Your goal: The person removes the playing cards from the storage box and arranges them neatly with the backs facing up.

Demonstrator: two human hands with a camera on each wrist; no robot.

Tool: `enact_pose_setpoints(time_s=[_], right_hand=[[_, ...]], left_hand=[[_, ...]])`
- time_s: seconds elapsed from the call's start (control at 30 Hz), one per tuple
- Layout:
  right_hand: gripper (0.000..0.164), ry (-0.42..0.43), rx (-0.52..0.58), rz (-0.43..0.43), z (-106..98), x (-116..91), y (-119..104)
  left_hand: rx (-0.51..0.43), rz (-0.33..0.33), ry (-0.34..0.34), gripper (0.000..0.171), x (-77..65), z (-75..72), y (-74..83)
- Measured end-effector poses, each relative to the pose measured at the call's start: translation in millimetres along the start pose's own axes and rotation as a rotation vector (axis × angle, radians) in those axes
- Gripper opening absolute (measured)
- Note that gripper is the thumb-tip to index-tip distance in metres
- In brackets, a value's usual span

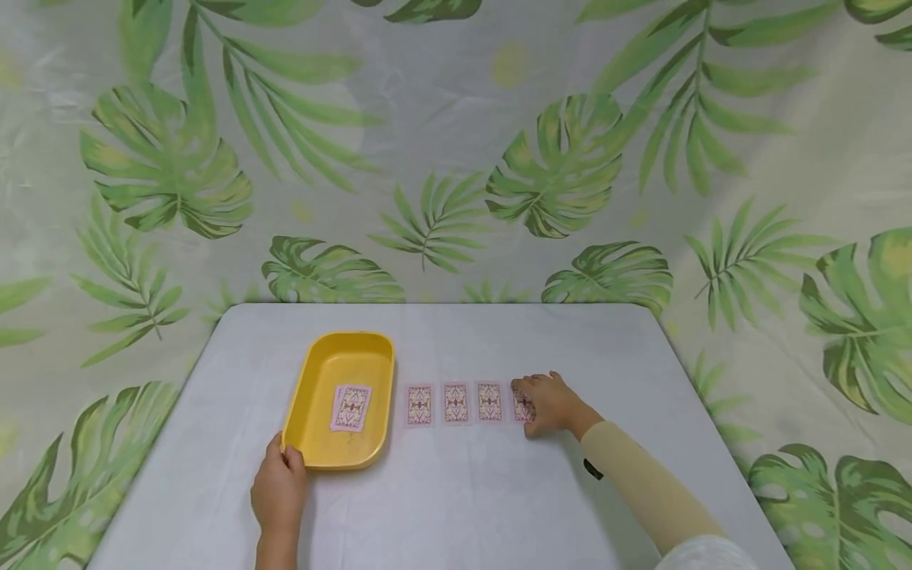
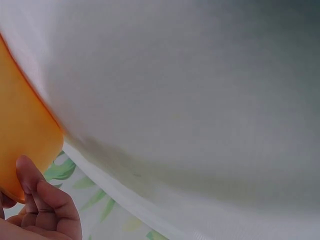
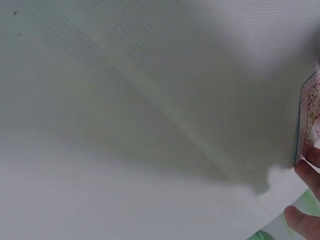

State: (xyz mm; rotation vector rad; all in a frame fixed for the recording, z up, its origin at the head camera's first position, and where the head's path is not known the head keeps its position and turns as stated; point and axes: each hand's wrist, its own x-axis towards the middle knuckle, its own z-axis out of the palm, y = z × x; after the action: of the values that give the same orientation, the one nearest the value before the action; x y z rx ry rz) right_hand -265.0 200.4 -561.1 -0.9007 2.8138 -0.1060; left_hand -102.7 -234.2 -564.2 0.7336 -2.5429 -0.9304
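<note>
My left hand (image 1: pixel 280 487) grips the near-left corner of a yellow tray (image 1: pixel 386 396), thumb at the rim. In the left wrist view its curled fingers (image 2: pixel 57 202) lie against the tray wall (image 2: pixel 25 120). A small stack of patterned playing cards (image 1: pixel 351 408) lies inside the tray. To its right, several cards lie face down in a row, among them one nearest the tray (image 1: pixel 419 405). My right hand (image 1: pixel 554 404) holds the rightmost playing card (image 1: pixel 522 405) by its edges and partly covers it. This card's edge (image 3: pixel 306 117) shows in the right wrist view, with fingertips at its corner.
A white cloth covers the table (image 1: pixel 456 507). Behind it hangs a leaf-patterned curtain (image 1: pixel 442 142). Two more face-down cards, a second one (image 1: pixel 456 404) and a third one (image 1: pixel 489 402), lie between the tray side and my right hand. A dark band (image 1: pixel 592 469) shows under the right wrist.
</note>
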Motion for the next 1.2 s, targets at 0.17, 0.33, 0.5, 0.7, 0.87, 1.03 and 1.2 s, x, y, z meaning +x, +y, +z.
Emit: enact_pose_setpoints(time_s=[0.17, 0.33, 0.5, 0.7, 0.87, 1.03, 1.2], right_hand=[[0.086, -0.013, -0.005, -0.004, -3.4, 0.8, -1.5], [0.084, -0.013, -0.051, 0.006, -5.7, 3.1, -6.1], [0.058, 0.144, -0.027, -0.037, -21.4, 21.3, -31.0], [0.031, 0.297, 0.096, -0.177, -54.0, 65.2, -91.3], [0.027, 0.323, 0.141, -0.244, -65.5, 104.3, -153.2], [0.032, 0.246, 0.169, -0.247, -65.6, 129.4, -201.6], [0.041, 0.103, 0.221, -0.192, -51.8, 147.6, -228.3]], left_hand=[[-0.002, 0.019, 0.015, 0.041, 0.1, -0.2, 0.0], [0.001, 0.003, 0.004, 0.042, -0.3, -1.0, -1.2], [0.011, -0.006, -0.009, 0.043, 0.0, -1.9, -2.3], [0.011, -0.006, -0.037, 0.044, 1.0, -1.8, 1.1], [0.013, 0.009, -0.018, 0.044, 2.0, -2.6, -3.9], [0.010, 0.022, -0.003, 0.043, 3.0, 1.2, -6.1], [-0.006, 0.045, 0.019, 0.041, 2.6, 4.3, -4.9]])
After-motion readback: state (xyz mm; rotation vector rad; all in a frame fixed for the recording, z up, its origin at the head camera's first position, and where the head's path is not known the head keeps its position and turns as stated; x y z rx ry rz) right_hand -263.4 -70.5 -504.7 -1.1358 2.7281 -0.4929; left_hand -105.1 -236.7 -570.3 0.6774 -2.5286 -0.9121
